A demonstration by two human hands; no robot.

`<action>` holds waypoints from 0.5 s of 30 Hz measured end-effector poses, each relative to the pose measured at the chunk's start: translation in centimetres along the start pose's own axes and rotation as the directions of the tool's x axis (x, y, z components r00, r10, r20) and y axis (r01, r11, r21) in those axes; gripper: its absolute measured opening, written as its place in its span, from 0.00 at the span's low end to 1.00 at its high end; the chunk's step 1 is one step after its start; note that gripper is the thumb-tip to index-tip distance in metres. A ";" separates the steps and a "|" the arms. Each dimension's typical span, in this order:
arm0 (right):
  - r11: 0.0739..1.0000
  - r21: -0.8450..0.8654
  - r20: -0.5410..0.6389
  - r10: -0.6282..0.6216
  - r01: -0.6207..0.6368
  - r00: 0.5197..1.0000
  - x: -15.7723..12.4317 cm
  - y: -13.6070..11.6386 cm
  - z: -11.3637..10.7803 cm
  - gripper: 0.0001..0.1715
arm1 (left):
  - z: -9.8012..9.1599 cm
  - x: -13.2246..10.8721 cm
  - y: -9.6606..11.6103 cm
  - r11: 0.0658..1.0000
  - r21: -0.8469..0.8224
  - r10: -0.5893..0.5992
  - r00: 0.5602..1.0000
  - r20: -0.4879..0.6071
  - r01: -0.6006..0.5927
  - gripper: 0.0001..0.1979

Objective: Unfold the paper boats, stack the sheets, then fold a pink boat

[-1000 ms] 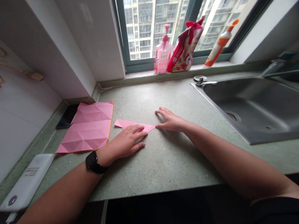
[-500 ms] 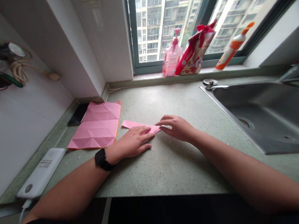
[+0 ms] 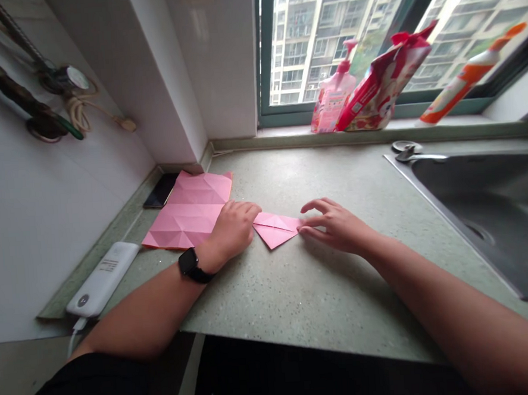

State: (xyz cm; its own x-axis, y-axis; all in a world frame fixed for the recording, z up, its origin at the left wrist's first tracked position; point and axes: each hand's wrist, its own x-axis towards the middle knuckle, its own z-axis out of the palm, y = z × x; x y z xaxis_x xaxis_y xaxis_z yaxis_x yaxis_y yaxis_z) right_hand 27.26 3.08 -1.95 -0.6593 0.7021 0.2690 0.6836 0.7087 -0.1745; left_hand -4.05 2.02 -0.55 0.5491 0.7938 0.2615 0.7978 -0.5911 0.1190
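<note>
Small pink folded-paper diamond (image 3: 275,231) flat on speckled green stone tabletop (image 3: 297,297), centre-left, between both hands. Left hand (image 3: 232,228) at diamond's left corner, fingers (image 3: 249,213) curled, grip impossible to tell; seemingly steadying paper. Right hand (image 3: 340,228) at right corner, fingers (image 3: 311,206) loosely spread, released, tips barely touching. Large creased pink paper sheet (image 3: 180,217) farther left, partly under left hand.

Sink (image 3: 480,220) cut off below the window (image 3: 324,15), soap bottle's label (image 3: 332,107) too tiny to read against the window, phone (image 3: 160,190) partly under paper (image 3: 188,211) left of it
</note>
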 end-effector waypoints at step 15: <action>0.982 0.073 -0.061 0.176 -0.172 0.982 -0.3 3.3 0.9 0.20 | 0.6 0.3 -0.8 0.986 -0.161 -0.013 0.992 0.129 0.033 0.28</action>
State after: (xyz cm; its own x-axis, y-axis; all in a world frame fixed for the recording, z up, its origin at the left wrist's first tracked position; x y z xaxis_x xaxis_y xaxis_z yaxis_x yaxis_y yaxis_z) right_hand 29.45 5.31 -3.43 -0.5082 0.8106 0.2909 0.7618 0.5807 -0.2871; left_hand -4.37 2.82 -1.18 0.5666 0.8130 0.1341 0.7653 -0.5795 0.2800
